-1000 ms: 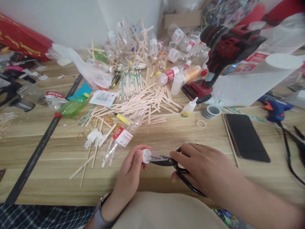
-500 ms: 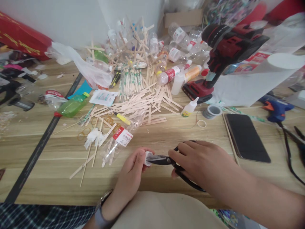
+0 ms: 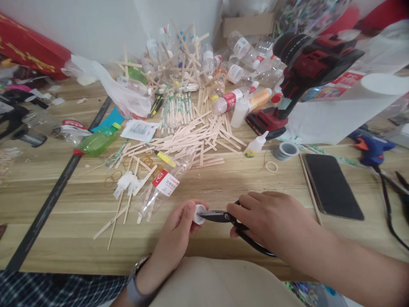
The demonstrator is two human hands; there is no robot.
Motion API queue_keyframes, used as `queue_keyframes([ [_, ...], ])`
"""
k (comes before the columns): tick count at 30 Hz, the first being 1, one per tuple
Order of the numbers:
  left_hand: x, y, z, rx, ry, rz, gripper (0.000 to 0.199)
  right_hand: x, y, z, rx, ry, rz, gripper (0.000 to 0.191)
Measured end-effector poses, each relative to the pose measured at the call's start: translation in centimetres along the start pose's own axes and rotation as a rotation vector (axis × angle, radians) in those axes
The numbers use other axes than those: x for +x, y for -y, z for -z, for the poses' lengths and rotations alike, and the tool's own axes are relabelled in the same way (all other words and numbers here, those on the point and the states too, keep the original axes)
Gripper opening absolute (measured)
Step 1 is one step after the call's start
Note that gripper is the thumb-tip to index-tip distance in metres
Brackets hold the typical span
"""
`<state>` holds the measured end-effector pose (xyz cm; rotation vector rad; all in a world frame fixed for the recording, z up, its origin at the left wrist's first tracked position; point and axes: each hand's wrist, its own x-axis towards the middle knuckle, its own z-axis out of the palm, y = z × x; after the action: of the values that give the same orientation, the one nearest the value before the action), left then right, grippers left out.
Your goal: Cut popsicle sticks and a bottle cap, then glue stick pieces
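Near the table's front edge, my left hand (image 3: 180, 226) pinches a small white bottle cap (image 3: 198, 214), its hollow side turned to the right. My right hand (image 3: 265, 217) is wrapped round the black handles of a pair of scissors (image 3: 220, 215). The blades look closed, and their tip reaches into the cap. Just beyond my left hand lies a clear plastic bottle (image 3: 166, 182) with a red and white label, lying on its side.
Wooden sticks (image 3: 188, 136) are heaped mid-table, with plastic bottles (image 3: 236, 72) behind. A red and black drill (image 3: 297, 76) stands at back right. To the right lie a phone (image 3: 332, 185), a tape roll (image 3: 286, 150) and a blue glue gun (image 3: 372, 147). A green bottle (image 3: 99, 140) lies left.
The cap has tilted slightly, so more of its hollow inside shows. Both hands keep their holds, and the scissors' tip stays at the cap. The whole view has shifted slightly.
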<state>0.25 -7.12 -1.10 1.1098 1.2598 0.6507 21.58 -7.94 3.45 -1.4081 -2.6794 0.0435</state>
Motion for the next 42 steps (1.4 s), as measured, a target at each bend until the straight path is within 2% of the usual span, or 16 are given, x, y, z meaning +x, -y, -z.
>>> queue_keyframes([
  [7, 0.2, 0.6, 0.0, -0.076, -0.022, -0.010, 0.045, -0.7, -0.1, -0.5, 0.063, 0.008, -0.028, 0.012],
  [16, 0.1, 0.5, -0.2, -0.130, -0.007, -0.009, 0.043, -1.3, 0.0, -0.3, 0.016, 0.033, -0.103, 0.021],
  [21, 0.0, 0.5, -0.2, -0.123, 0.019, -0.031, 0.042, -1.2, 0.4, -0.2, -0.008, 0.002, -0.096, 0.026],
  [31, -0.1, 0.3, -0.3, -0.133, -0.003, -0.031, 0.045, -1.2, 0.5, -0.3, -0.011, -0.053, -0.104, 0.034],
  [36, 0.0, 0.3, -0.3, -0.144, 0.001, -0.022, 0.044, -1.2, 0.5, -0.5, -0.002, -0.065, -0.079, 0.026],
  [42, 0.0, 0.5, -0.3, -0.175, 0.004, -0.017, 0.043, -1.1, 0.8, -0.7, -0.023, -0.089, -0.067, 0.026],
])
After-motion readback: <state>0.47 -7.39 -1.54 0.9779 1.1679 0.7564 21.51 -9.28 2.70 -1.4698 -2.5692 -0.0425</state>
